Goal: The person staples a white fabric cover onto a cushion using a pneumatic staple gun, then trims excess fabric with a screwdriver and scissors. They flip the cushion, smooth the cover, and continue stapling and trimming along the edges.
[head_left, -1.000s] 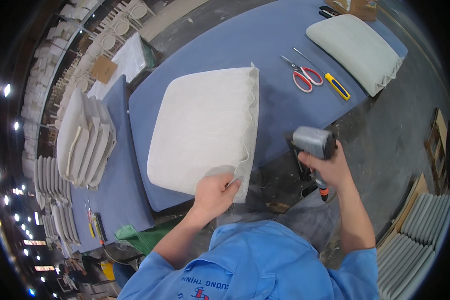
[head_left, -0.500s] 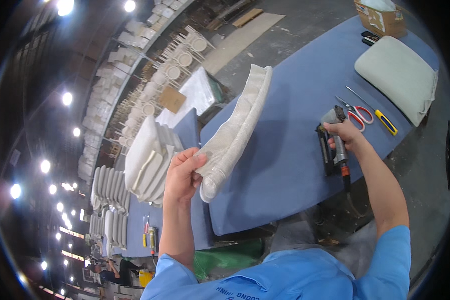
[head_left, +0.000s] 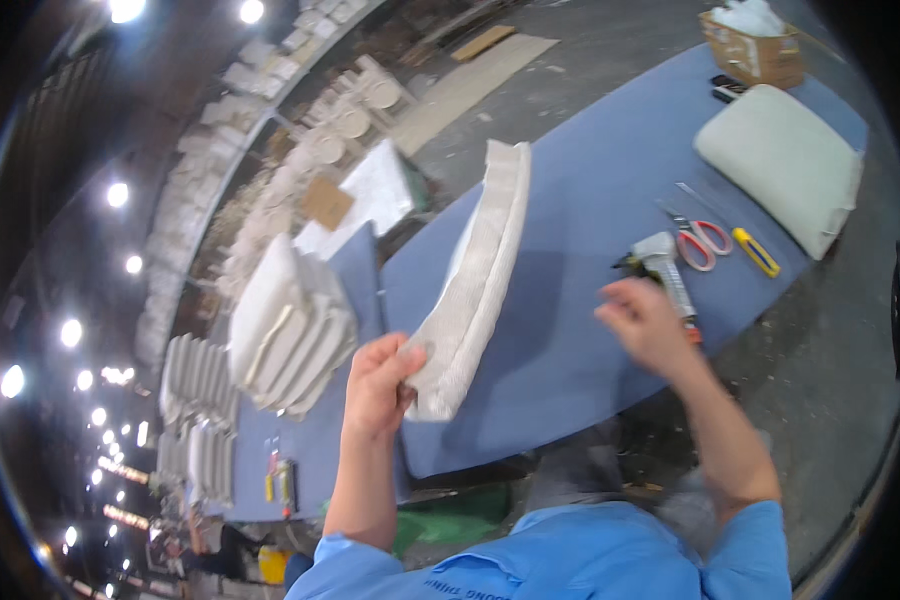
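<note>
My left hand (head_left: pixel 378 385) is closed on the lower end of a curved, upholstered pad (head_left: pixel 482 270) in off-white fabric, perhaps a chair backrest. The pad stands up over the blue table with its far end tilted away from me. A pneumatic staple gun (head_left: pixel 663 268) with a grey body lies on the table to the right. Just left of and nearer than the gun is my right hand (head_left: pixel 645 325), empty and slightly blurred, with its thumb and fingers loosely apart. Part of the gun is hidden behind that hand.
Red-handled scissors (head_left: pixel 698 243) and a yellow-handled screwdriver (head_left: pixel 756 253) lie beyond the gun on the blue table (head_left: pixel 570 220). A pale seat cushion (head_left: pixel 785 165) and a cardboard box (head_left: pixel 755 52) sit at the far right. Stacked pads (head_left: pixel 295 335) stand on the left.
My right hand has let go of the staple gun, leaving it on the table, and has moved left. My left hand still holds the pad, now turned slightly and a little lower.
</note>
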### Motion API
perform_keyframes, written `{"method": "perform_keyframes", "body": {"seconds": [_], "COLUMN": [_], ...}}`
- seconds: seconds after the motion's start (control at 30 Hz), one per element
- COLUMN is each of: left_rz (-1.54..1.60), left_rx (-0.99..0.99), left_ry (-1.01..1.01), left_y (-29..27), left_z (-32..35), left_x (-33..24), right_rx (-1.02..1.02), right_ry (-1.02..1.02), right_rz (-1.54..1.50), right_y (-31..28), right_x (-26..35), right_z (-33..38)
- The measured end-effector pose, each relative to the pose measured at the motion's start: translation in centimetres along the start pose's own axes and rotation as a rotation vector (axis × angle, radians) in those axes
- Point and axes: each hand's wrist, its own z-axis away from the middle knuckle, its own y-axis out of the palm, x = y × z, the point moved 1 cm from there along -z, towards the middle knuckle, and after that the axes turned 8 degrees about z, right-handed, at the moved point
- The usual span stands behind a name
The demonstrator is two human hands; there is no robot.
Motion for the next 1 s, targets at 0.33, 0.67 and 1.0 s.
{"method": "perform_keyframes", "body": {"seconds": [0.33, 0.67, 1.0], "left_rz": [-0.579, -0.765, -0.946], "left_rx": [0.228, 0.353, 0.397], "left_ry": [0.222, 0.236, -0.018], "left_y": [9.9, 10.6, 10.9], "left_z": [3.5, 3.4, 4.1], "left_x": [13.3, 17.0, 16.1], "right_rx": [0.207, -0.114, -0.132], "right_ry": [0.317, 0.510, 0.148], "right_rz": [-0.360, 1.044, 0.183], "right_y": [-0.6, -14.4, -13.0], "right_x": [0.3, -14.7, -10.7], "right_z": [4.1, -5.1, 10.3]}}
